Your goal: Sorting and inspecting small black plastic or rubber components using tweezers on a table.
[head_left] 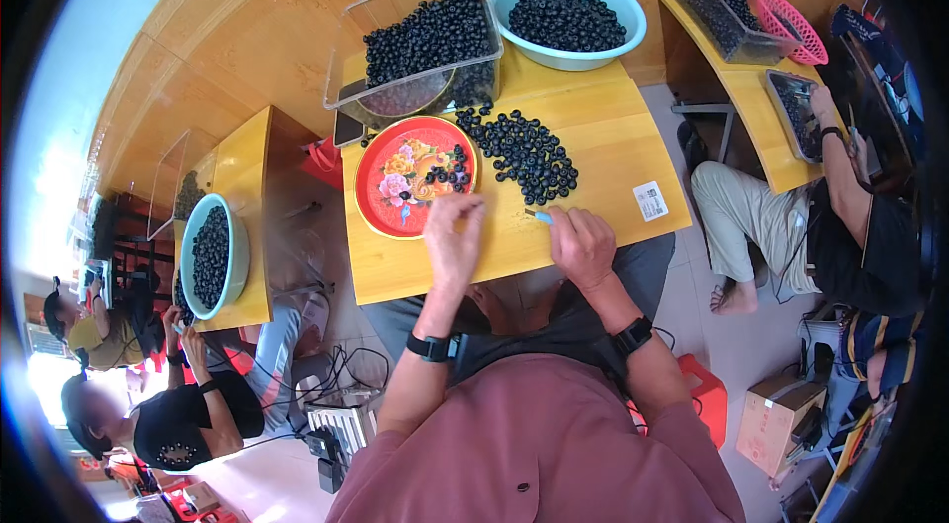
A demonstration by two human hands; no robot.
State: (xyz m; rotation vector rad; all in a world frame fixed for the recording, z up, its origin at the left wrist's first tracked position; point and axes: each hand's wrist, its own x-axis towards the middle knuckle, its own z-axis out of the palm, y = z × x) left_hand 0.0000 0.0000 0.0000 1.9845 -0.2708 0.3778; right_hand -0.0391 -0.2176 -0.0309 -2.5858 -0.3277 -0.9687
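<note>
My left hand (pixel 455 238) is over the lower right rim of a red floral plate (pixel 368 197), its fingers drawn together. Whatever they pinch, if anything, is too small to make out. Several small dark round pieces (pixel 450 175), berry-like or bead-like, lie on the plate's right side. My right hand (pixel 583 244) grips a small tool with a light blue handle (pixel 542 217), its short tip pointing left above the yellow table (pixel 613 152). Just beyond the tool, a loose heap of the same dark pieces (pixel 534 157) spreads over the tabletop.
A clear plastic bin (pixel 341 78) and a light blue basin (pixel 636 29), both full of dark pieces, stand at the back. A white label (pixel 650 200) is on the table's right. People work at side tables, left near another basin (pixel 240 261), right near a pink basket (pixel 813 43).
</note>
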